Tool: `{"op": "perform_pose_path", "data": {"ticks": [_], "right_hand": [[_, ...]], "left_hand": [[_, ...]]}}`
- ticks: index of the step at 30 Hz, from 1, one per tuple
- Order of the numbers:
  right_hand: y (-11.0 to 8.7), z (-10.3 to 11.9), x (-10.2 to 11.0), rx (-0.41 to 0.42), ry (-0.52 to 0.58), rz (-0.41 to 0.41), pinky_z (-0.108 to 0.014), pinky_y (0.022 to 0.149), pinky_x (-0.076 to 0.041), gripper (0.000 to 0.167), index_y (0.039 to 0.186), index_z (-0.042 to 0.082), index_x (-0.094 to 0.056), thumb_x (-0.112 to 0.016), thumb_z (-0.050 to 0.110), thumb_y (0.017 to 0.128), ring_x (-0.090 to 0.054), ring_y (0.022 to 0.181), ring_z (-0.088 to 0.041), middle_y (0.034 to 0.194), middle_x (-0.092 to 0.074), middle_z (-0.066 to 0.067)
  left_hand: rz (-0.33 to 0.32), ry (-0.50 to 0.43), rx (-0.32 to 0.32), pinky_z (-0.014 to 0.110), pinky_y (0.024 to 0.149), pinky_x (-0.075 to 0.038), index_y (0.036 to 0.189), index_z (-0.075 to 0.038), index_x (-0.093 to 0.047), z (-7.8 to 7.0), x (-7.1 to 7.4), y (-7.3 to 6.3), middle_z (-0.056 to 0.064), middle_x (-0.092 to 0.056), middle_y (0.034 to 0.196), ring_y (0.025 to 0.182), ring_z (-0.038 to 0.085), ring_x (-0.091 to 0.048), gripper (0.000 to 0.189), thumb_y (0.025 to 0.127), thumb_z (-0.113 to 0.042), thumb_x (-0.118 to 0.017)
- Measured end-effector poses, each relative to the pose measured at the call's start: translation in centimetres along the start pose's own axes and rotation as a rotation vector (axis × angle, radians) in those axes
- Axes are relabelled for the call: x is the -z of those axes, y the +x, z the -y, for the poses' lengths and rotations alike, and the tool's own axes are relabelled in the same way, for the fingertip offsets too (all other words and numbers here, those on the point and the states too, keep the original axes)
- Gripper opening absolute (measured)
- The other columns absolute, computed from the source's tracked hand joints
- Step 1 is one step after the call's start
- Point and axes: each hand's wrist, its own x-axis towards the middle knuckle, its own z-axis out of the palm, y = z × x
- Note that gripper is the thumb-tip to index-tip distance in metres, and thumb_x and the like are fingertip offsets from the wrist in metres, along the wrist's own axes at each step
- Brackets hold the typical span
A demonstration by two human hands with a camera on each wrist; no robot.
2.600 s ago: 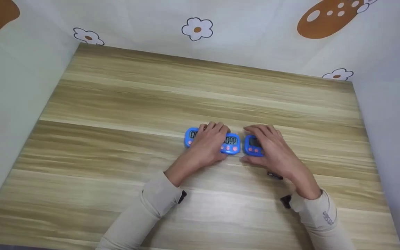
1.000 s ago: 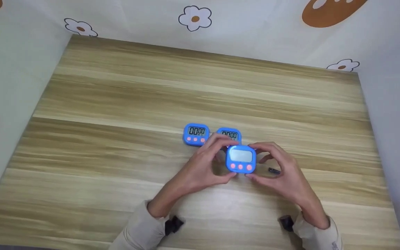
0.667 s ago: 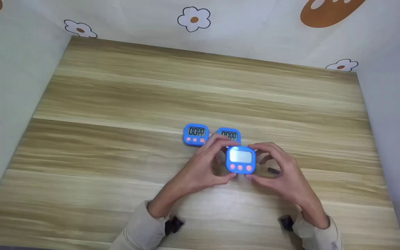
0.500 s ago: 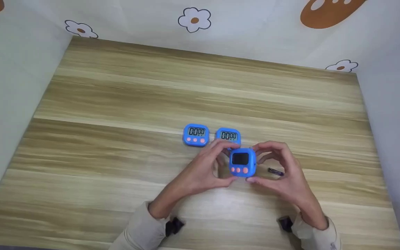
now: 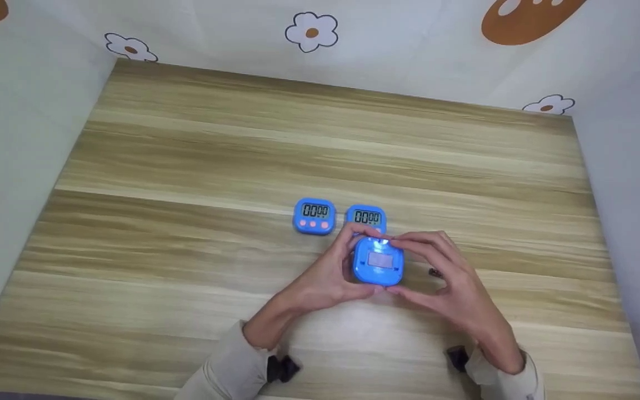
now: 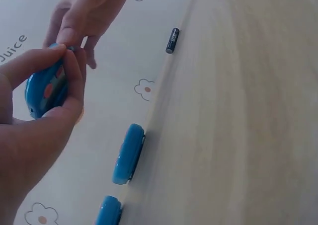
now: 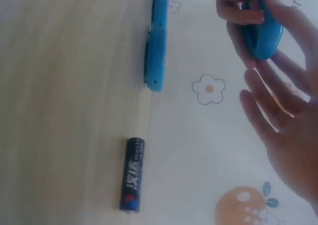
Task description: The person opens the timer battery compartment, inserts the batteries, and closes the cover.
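Note:
A blue digital timer (image 5: 378, 275) is held up off the table with its back turned to the head camera; a pale label sits in the middle of that back. My left hand (image 5: 320, 280) grips it by its top and bottom edges. With thumb and fingertips, my right hand (image 5: 459, 286) pinches the same timer at its right side. In the left wrist view the timer (image 6: 45, 88) shows its pink buttons facing down towards the table. Beyond the hands lie two more blue timers, a left one (image 5: 314, 216) and a right one (image 5: 365, 215), both reading 00:00; fingers partly cover the right one.
A dark AAA-size battery (image 7: 132, 175) lies on the wood-grain table (image 5: 214, 166), mostly hidden behind the right hand in the head view. Pale walls with printed flowers (image 5: 311, 32) close in the back and sides of the table.
The right hand has brought the third timer over from the right, and the left hand has left the other timers to hold it too. Its screen faced up; now its back does.

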Motion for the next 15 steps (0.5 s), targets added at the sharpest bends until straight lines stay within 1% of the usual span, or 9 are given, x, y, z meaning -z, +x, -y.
{"op": "perform_pose_path", "data": {"ticks": [3,4,5,7,11,13,14,15], "right_hand": [[0.0,-0.1,0.0,-0.008,-0.001,0.002,-0.027,0.102,-0.045,0.072,0.129,0.007,-0.061,-0.091,0.005,0.064,-0.052,0.117,-0.022,0.127,-0.059,-0.006],[0.1,-0.1,0.0,-0.010,0.006,0.001,-0.027,0.101,-0.046,0.071,0.129,0.006,-0.061,-0.091,0.005,0.064,-0.053,0.117,-0.022,0.126,-0.059,-0.007],[0.1,-0.1,0.1,-0.011,0.014,-0.007,-0.027,0.099,-0.047,0.070,0.128,0.005,-0.061,-0.091,0.004,0.064,-0.054,0.115,-0.023,0.125,-0.060,-0.007],[0.2,0.0,0.4,-0.018,0.038,-0.038,-0.025,0.091,-0.051,0.067,0.125,0.002,-0.062,-0.090,0.002,0.064,-0.057,0.110,-0.024,0.121,-0.062,-0.009],[0.3,-0.1,1.1,-0.065,0.093,-0.131,-0.026,0.074,-0.055,0.049,0.111,-0.003,-0.066,-0.085,-0.010,0.066,-0.063,0.093,-0.025,0.106,-0.068,-0.012],[0.2,-0.2,1.3,-0.083,0.119,-0.159,-0.028,0.070,-0.057,0.041,0.105,-0.006,-0.067,-0.080,-0.017,0.068,-0.066,0.087,-0.025,0.099,-0.070,-0.012],[0.2,-0.2,1.3,-0.088,0.125,-0.164,-0.028,0.069,-0.057,0.039,0.104,-0.006,-0.067,-0.078,-0.019,0.069,-0.067,0.084,-0.025,0.098,-0.071,-0.012],[0.2,-0.2,1.3,-0.088,0.132,-0.161,-0.029,0.067,-0.058,0.038,0.105,-0.007,-0.067,-0.077,-0.020,0.070,-0.067,0.082,-0.024,0.097,-0.071,-0.012]], "left_hand": [[-0.011,0.009,0.008,0.039,0.106,-0.042,0.133,-0.011,-0.034,0.2,0.0,0.1,0.006,-0.045,0.139,0.126,0.022,-0.045,0.074,0.076,0.008,-0.078],[-0.010,0.003,0.006,0.039,0.106,-0.042,0.134,-0.010,-0.034,0.2,0.0,0.1,0.007,-0.045,0.139,0.126,0.022,-0.046,0.074,0.076,0.008,-0.078],[0.000,-0.022,0.005,0.040,0.106,-0.042,0.135,-0.009,-0.033,0.2,0.0,0.0,0.008,-0.044,0.140,0.126,0.022,-0.046,0.075,0.077,0.009,-0.077],[0.029,-0.100,-0.004,0.041,0.106,-0.043,0.137,-0.007,-0.030,0.0,0.0,0.0,0.010,-0.042,0.144,0.128,0.025,-0.046,0.075,0.078,0.012,-0.073],[0.074,-0.340,-0.025,0.048,0.099,-0.049,0.135,0.000,-0.027,-0.7,0.4,-0.4,0.016,-0.032,0.154,0.131,0.036,-0.044,0.064,0.084,0.020,-0.059],[0.078,-0.406,-0.044,0.051,0.095,-0.051,0.130,0.003,-0.029,-0.9,0.5,-0.4,0.017,-0.029,0.156,0.134,0.039,-0.040,0.055,0.086,0.020,-0.057],[0.075,-0.423,-0.055,0.053,0.093,-0.052,0.128,0.004,-0.029,-0.9,0.5,-0.3,0.018,-0.027,0.156,0.135,0.039,-0.038,0.052,0.087,0.020,-0.057],[0.060,-0.415,-0.061,0.052,0.093,-0.052,0.126,0.003,-0.030,-0.9,0.4,-0.3,0.019,-0.028,0.155,0.135,0.038,-0.038,0.050,0.088,0.019,-0.057]]}}
